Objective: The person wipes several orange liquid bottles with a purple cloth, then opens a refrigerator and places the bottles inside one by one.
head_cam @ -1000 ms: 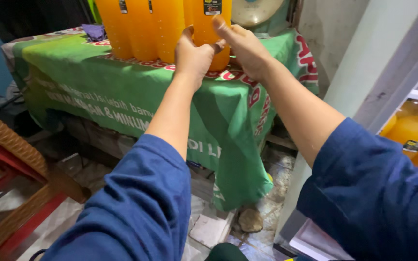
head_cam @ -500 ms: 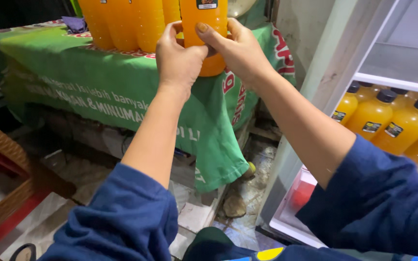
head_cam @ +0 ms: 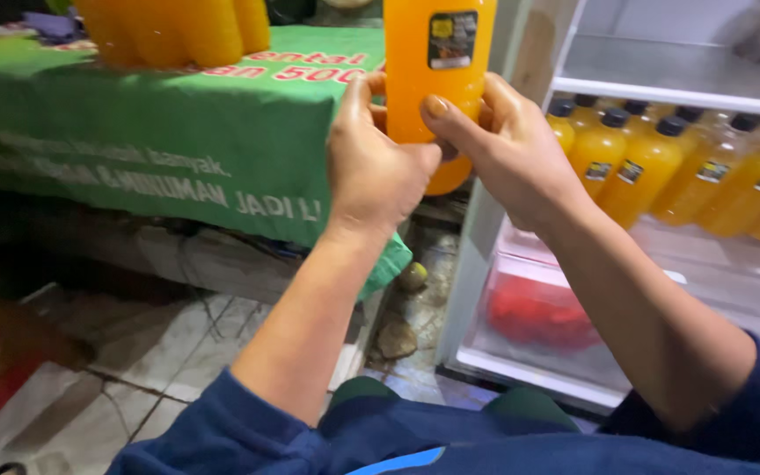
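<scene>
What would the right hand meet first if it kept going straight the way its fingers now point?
The right hand points up and left, so beyond the orange bottle it grips, probably the green-covered table, though depth is hard to judge.

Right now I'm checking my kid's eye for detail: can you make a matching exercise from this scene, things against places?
Things:
1. held orange bottle
2. green cloth
3. row of orange bottles
4. red contents

Places:
A. in the fridge's bottom drawer
B. draped over the table
C. between left hand and right hand
D. on a fridge shelf

Pairs: 1-C, 2-B, 3-D, 4-A
</scene>
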